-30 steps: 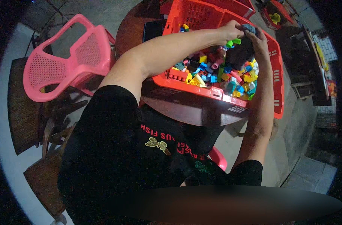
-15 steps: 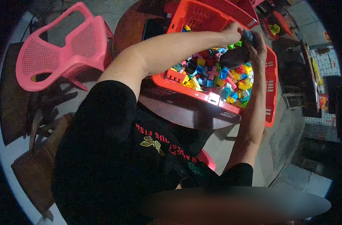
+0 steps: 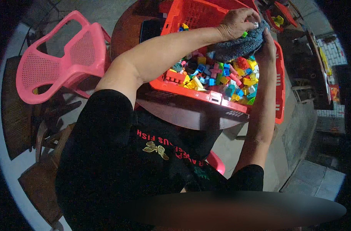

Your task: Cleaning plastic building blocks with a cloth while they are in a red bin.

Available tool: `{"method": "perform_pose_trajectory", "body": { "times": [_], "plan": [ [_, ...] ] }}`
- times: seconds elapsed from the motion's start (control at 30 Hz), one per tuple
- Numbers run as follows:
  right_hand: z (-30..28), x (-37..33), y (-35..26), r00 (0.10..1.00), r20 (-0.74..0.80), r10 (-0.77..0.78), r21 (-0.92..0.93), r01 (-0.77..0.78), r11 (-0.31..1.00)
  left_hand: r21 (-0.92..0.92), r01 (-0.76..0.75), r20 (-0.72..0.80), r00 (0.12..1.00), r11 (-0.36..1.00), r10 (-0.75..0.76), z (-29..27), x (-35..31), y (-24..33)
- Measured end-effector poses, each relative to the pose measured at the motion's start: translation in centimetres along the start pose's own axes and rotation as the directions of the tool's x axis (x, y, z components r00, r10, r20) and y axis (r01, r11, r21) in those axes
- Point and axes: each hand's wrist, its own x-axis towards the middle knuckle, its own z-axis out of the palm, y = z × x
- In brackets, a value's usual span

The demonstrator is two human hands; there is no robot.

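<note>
A grey-blue cloth (image 3: 240, 49) hangs bunched over the red plastic basket (image 3: 183, 93), which is full of colourful toy building blocks (image 3: 212, 81). My right hand (image 3: 268, 47) has its fingers closed round the cloth's right side. My left hand (image 3: 239, 24) is above the cloth with its fingers bent into a pinch. Something small and whitish shows at its fingertips, too small to name. Just under that palm, a bright green block (image 3: 244, 34) shows against the cloth.
The basket stands on a round dark table (image 3: 175, 111). Beyond my left forearm lies a dark flat object (image 3: 150, 30). A pink plastic chair (image 3: 64, 57) is at the left. Another red container (image 3: 281, 19) with a yellow-green item is at the far right.
The cloth has come more into view, spread over the blocks. My left hand has turned, its fingers now bent over the cloth. My right hand has shifted slightly right, still gripping it.
</note>
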Motion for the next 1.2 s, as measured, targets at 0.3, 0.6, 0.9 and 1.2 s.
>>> {"method": "perform_pose_trajectory", "body": {
  "times": [0.3, 0.6, 0.9, 1.2],
  "plan": [
    [2.1, -0.4, 0.5, 0.963, -0.037, -0.266, -0.469, 0.219, 0.856, -0.487, 0.257, -0.072, 0.941, 0.835, -0.331, 0.6, -0.9, -2.1],
    [1.3, -0.6, 1.3, 0.848, 0.403, -0.344, -0.908, 0.418, -0.030, 0.196, 0.439, 0.220, 0.852, 0.877, -0.475, 0.8, -2.7, -2.9],
    [0.2, 0.0, 0.6, 0.984, 0.020, 0.176, -0.064, -0.175, 0.983, -0.035, -0.047, 0.043, 0.998, 0.998, 0.048, -0.5, -0.3, 0.3],
    [1.3, 0.2, 1.5, 0.737, 0.453, -0.501, -0.837, 0.545, 0.045, 0.315, -0.042, 0.086, 0.996, 0.948, 0.015, -1.0, -1.0, -2.5]
  ]
}}
